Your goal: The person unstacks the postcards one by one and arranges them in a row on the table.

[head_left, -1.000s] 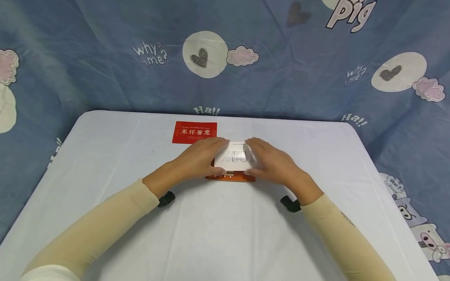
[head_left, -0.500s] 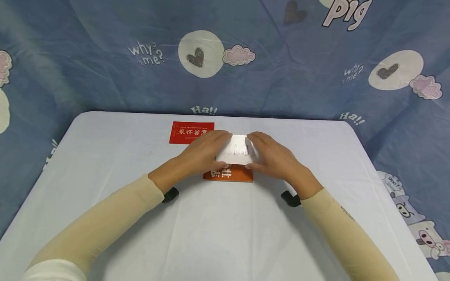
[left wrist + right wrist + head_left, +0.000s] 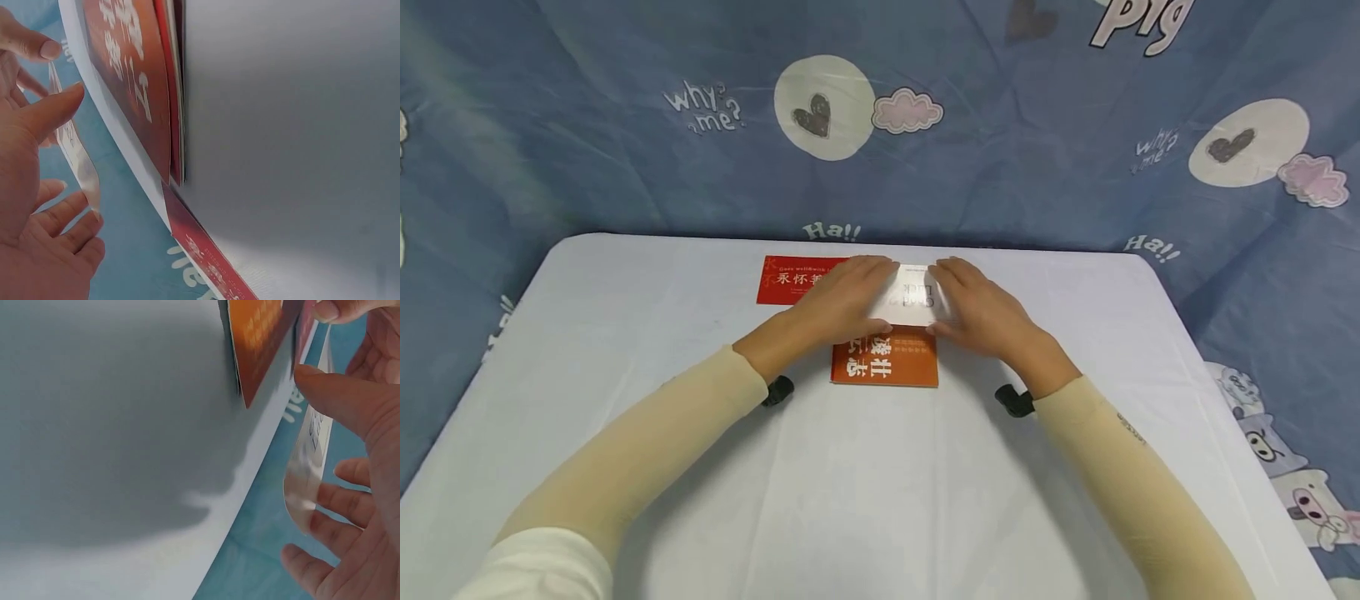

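White, glossy rectangular card [image 3: 913,293] is raised above the white surface [image 3: 850,483], near the stack of orange printed cards [image 3: 898,367]; your left hand [image 3: 844,302] and right hand [image 3: 988,310] pinch its opposite ends. Pressing harder inward could crease the bowed card or spring it loose.

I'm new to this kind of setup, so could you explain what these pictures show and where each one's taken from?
There's no machine here, just a person's two bare hands. One picture is taken from the head, looking forward and down at a white-covered table; the others are taken from the left and right wrists. The left hand and right hand hold a white card between them, raised off the table. On the table lies a small pile of cards, an orange card on top. A red card lies toward the left, partly hidden by the left hand in the head view.
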`<state>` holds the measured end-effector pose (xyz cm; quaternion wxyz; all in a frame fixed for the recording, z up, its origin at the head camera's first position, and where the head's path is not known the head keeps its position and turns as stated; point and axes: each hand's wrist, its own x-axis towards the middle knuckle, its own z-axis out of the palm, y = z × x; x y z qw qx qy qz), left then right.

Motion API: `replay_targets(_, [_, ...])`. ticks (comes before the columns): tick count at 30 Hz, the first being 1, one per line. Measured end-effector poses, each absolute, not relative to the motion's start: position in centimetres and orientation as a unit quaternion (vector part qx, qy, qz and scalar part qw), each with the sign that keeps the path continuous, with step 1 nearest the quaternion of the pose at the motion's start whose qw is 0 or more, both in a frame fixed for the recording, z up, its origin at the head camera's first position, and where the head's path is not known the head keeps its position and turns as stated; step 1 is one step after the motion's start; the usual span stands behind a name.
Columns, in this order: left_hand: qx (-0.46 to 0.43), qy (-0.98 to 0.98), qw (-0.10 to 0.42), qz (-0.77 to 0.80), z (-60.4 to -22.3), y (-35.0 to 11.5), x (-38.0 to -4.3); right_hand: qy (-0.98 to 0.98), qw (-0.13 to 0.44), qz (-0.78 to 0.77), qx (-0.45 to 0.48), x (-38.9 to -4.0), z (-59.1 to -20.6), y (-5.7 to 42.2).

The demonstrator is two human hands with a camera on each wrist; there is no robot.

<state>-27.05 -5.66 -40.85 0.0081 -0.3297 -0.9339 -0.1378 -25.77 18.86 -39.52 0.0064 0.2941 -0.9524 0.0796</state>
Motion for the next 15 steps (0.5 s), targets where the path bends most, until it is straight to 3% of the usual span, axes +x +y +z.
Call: replay_targets(15, [-0.294, -0.946, -0.012, -0.137, -41.4, -5.2, -31.2, -0.957, -0.011, 0.071, 0.282, -30.0, -39.9, 18.2])
